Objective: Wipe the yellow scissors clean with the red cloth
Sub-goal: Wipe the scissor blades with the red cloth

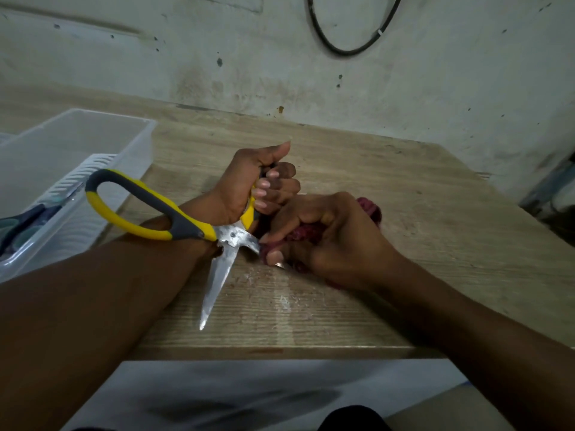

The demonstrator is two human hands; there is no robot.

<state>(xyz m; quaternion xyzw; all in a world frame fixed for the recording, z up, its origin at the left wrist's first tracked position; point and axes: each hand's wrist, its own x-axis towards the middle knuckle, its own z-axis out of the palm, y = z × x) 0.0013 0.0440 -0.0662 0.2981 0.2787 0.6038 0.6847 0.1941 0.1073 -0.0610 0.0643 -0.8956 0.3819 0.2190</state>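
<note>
At frame centre, left hand (249, 185) grips the stiff, sharp scissors (174, 217) by one handle; right hand (323, 234) pinches soft cloth (303, 236) round a blade.

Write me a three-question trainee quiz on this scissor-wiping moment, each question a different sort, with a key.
1. True or false: the yellow scissors are closed.
2. Multiple choice: the red cloth is held in the grip of (a) the left hand, (b) the right hand, (c) neither.
3. Fill in: the bare blade points toward the ____ edge of the wooden table.

Key
1. False: they are spread open, with one handle loop free at the left and the other in the left hand.
2. b: the right hand holds the cloth bunched around the other blade.
3. Near, toward the person.
</note>
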